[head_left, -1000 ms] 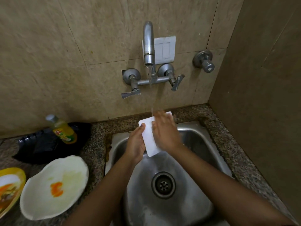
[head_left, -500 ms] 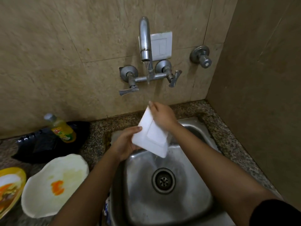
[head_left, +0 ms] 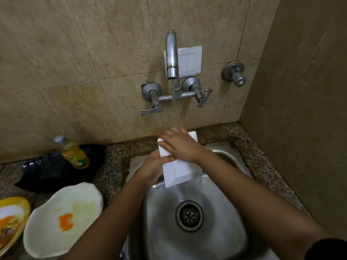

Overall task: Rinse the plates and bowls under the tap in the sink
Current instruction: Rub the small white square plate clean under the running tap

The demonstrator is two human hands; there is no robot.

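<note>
A white square plate [head_left: 180,170] is held tilted over the steel sink [head_left: 225,246], under the water running from the wall tap [head_left: 171,59]. My left hand [head_left: 153,167] grips its left edge from below. My right hand [head_left: 181,144] lies flat across its upper face, fingers spread, blurred by motion. Water pours off the plate's lower right corner into the basin. On the counter to the left lie a dirty white plate [head_left: 62,220] with an orange smear and a yellow dish [head_left: 11,220] with food scraps.
A yellow dish-soap bottle [head_left: 74,153] stands on a black bag [head_left: 47,171] at the back left of the granite counter [head_left: 112,166]. The drain [head_left: 189,215] sits mid-basin. A side wall closes in on the right; a separate valve [head_left: 234,74] juts from the tiles.
The plate has been turned back to face upward and brought under the stream. My right hand slid from its far edge onto its upper face. The view shifted slightly.
</note>
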